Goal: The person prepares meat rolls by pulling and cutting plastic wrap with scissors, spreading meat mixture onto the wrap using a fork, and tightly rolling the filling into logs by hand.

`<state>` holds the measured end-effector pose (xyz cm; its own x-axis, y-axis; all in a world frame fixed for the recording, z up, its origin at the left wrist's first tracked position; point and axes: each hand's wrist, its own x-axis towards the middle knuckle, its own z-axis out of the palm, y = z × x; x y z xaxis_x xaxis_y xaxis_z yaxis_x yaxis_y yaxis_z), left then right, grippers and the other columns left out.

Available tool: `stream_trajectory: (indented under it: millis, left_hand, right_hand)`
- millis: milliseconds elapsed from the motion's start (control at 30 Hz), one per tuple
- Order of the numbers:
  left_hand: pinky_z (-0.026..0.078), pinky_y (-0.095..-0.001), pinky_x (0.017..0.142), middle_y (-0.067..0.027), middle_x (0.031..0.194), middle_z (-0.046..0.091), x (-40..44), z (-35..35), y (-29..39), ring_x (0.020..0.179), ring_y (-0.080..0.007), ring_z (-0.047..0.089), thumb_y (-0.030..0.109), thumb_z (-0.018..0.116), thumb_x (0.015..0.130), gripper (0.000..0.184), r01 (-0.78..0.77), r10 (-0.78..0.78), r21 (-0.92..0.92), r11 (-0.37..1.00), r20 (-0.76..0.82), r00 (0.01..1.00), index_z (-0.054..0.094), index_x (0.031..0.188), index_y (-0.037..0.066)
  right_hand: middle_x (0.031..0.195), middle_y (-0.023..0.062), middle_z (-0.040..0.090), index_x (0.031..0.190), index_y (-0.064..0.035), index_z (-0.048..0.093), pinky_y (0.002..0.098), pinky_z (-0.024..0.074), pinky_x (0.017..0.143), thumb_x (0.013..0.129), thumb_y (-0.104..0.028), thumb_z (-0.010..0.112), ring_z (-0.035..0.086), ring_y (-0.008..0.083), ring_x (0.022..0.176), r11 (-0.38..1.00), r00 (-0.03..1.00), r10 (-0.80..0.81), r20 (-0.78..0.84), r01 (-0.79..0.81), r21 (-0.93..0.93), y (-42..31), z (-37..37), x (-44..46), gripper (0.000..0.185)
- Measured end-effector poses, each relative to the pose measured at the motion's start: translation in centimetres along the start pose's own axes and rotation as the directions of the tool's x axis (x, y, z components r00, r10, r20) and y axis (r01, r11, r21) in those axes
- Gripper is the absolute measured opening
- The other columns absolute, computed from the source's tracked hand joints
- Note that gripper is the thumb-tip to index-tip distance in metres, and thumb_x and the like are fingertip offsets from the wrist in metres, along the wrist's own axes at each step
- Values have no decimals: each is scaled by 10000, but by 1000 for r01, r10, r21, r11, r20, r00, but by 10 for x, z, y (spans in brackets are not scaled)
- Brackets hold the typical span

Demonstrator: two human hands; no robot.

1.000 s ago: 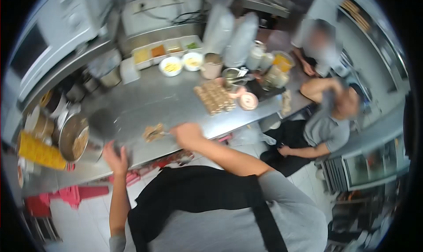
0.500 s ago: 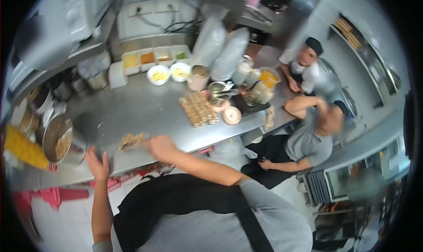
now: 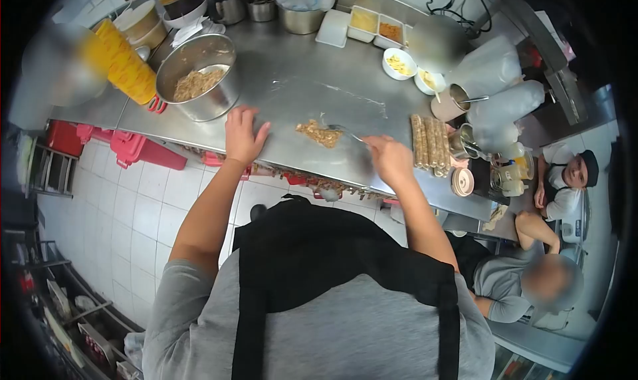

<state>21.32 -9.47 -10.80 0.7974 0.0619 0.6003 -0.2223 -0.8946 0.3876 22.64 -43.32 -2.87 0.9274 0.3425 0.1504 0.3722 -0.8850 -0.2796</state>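
Observation:
My right hand is closed around the handle of a fork. The fork's head touches a small flattened heap of brown shredded filling lying on the steel counter. My left hand rests on the counter near its front edge, fingers apart, holding nothing. Just beyond it stands a deep steel pot with more of the shredded filling inside. To the right of my right hand lie several wrapped rolls side by side.
White bowls and trays of ingredients line the back. A yellow patterned package leans beside the pot. Jars and a pink round container crowd the right end, where two people are close by.
My view has swung, so the counter's left part and the pot sit nearer the middle. The right hand still holds the fork at the filling; the left stays on the counter.

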Motion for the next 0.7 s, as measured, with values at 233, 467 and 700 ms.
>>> stream_trajectory:
  millis: [233, 467, 700]
  left_hand:
    - [389, -448, 912, -151, 1132, 510, 2, -1, 1, 1068, -351, 471, 250, 702, 796, 383, 2, -1, -29, 1000, 15, 1000, 560, 1099, 64]
    - [386, -453, 916, -157, 1144, 503, 1, 0, 1, 1080, -349, 468, 268, 698, 798, 391, 5, -4, -38, 999, 20, 1000, 563, 1106, 68]
    - [385, -453, 925, -166, 1154, 500, 1, -1, -1, 1089, -356, 466, 272, 694, 803, 396, 19, -18, -28, 999, 38, 999, 566, 1116, 65]
  right_hand:
    - [895, 119, 678, 1013, -212, 710, 457, 509, 703, 875, -187, 558, 650, 344, 818, 998, 999, 35, 31, -37, 58, -22, -12, -13, 207]
    - [872, 120, 674, 984, -186, 704, 451, 504, 682, 875, -194, 568, 647, 344, 801, 988, 993, 121, 1, -121, 94, -5, -19, -25, 175]
    - [853, 127, 671, 972, -167, 701, 460, 507, 655, 858, -172, 582, 648, 348, 748, 994, 994, 107, -35, -106, 29, -2, -14, -24, 165]
